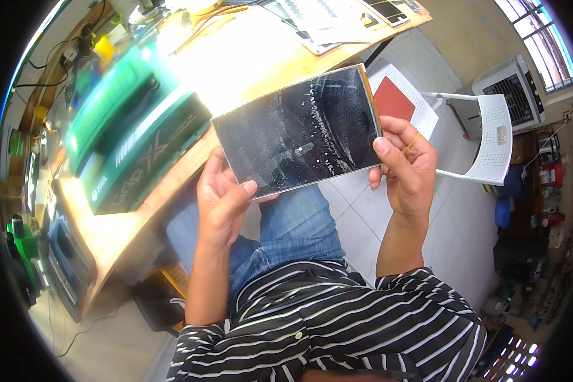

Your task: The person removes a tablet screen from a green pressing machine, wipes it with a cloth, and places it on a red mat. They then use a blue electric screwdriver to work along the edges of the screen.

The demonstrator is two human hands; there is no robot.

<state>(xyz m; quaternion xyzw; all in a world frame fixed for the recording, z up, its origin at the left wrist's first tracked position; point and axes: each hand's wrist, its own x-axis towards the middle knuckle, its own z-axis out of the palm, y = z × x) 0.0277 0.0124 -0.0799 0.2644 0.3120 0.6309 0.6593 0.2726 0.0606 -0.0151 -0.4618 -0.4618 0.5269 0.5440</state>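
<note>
Between my two hands I hold a dark rectangular display panel (299, 130), tilted and raised above my lap. Its glossy black face is toward me, streaked and speckled with whitish marks, and a thin light frame runs round its edge. My left hand (226, 204) grips the lower left corner, thumb on the face and fingers behind. At the right end my right hand (404, 156) pinches the edge the same way, thumb in front. A yellow band (412, 141) circles a finger of that hand. The fingers behind the panel are partly hidden.
A green box (146, 149) stands on the wooden table (235, 70) at left, close to my left hand. Papers and a phone-like device (387, 11) lie at the table's far end. A white chair (490, 140) with a red sheet (393, 100) and an air cooler (509, 95) stand right.
</note>
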